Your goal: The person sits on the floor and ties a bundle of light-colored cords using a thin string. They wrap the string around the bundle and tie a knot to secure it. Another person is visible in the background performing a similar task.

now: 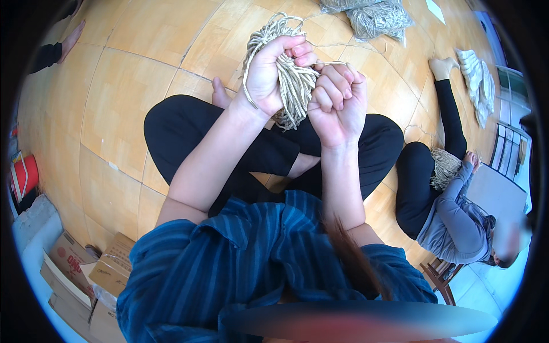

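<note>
A thick hank of beige cord [296,94] hangs in front of me above my crossed legs, its loops standing up at the top and drooping below. My left hand [271,71] is closed round its middle, with thumb and fingers curled over the strands. Close beside it on the right, my right hand [337,97] makes a fist. A single strand of the cord stretches from the hank to the top of this fist, which grips it. The strand's course inside the fist is hidden.
Clear plastic bags of cord [377,22] lie on the tiled floor ahead. At right another person [457,220] sits with a cord bundle [445,168]; a white striped cloth [476,86] lies beyond. Cardboard boxes [111,268] stand at lower left. Another person's foot [71,41] shows at upper left.
</note>
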Motion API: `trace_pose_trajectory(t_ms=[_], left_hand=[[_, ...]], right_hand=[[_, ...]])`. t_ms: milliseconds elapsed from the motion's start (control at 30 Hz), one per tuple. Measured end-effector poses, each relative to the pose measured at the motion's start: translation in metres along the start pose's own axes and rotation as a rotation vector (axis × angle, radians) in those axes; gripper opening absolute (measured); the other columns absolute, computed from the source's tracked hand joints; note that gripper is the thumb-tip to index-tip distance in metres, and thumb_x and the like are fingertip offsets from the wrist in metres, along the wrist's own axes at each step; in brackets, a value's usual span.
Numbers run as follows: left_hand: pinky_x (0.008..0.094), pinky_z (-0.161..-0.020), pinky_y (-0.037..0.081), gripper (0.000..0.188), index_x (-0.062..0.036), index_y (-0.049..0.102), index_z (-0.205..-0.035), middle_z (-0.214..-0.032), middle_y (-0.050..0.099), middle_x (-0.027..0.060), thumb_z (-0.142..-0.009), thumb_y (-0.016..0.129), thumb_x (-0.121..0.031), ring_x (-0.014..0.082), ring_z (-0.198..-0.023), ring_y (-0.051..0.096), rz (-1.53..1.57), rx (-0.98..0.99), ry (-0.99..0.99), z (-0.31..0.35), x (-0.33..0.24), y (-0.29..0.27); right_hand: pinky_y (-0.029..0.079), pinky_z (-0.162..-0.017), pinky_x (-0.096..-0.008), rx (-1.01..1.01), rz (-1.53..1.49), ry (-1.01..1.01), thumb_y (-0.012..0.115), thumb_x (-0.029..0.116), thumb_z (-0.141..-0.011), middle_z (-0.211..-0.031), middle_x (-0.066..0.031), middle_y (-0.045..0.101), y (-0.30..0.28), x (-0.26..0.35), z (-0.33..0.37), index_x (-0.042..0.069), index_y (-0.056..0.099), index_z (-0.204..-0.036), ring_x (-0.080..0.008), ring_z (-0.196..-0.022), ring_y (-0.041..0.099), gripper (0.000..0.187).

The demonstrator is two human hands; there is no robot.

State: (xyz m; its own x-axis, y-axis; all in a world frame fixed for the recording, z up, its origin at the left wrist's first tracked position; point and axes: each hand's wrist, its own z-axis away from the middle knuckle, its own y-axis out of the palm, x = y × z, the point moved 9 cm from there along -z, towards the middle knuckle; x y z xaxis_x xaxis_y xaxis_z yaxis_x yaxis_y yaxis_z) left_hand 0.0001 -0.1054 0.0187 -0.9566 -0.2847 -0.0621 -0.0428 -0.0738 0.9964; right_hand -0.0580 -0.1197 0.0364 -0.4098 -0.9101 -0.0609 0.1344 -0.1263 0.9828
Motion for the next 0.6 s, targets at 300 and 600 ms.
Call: trace_pose_trajectory(t_ms=[300, 600], left_hand=[[0.0264, -0.079, 0.046, 0.021, -0.0096, 0.043, -0.073, -0.068, 0.042, -0.003, -0.094, 0.046, -0.012, 0.0078, -0.067, 0.044, -0.016, 0.023, 0.005, 0.0019, 0.003, 0.0052], [0.0262, -0.075, 0.048, 0.022, -0.0101, 0.044, -0.072, -0.069, 0.045, -0.0025, -0.093, 0.049, -0.015, 0.0076, -0.066, 0.045, -0.047, 0.023, -0.007, 0.0049, 0.0023, 0.0032]], right_hand=[[0.02, -0.038, -0.0214, 0.028, -0.017, -0.044, 0.043, 0.017, -0.095, -0.054, 0.0042, 0.039, 0.0068, 0.0055, -0.0014, 0.01, 0.046, -0.071, -0.005, -0.041, 0.027, 0.025], [0.024, -0.042, -0.0196, 0.145, 0.177, -0.023, 0.046, 0.017, -0.095, -0.057, 0.0044, 0.043, 0.0098, 0.0075, -0.0029, 0.009, 0.049, -0.072, -0.0039, -0.045, 0.032, 0.024]])
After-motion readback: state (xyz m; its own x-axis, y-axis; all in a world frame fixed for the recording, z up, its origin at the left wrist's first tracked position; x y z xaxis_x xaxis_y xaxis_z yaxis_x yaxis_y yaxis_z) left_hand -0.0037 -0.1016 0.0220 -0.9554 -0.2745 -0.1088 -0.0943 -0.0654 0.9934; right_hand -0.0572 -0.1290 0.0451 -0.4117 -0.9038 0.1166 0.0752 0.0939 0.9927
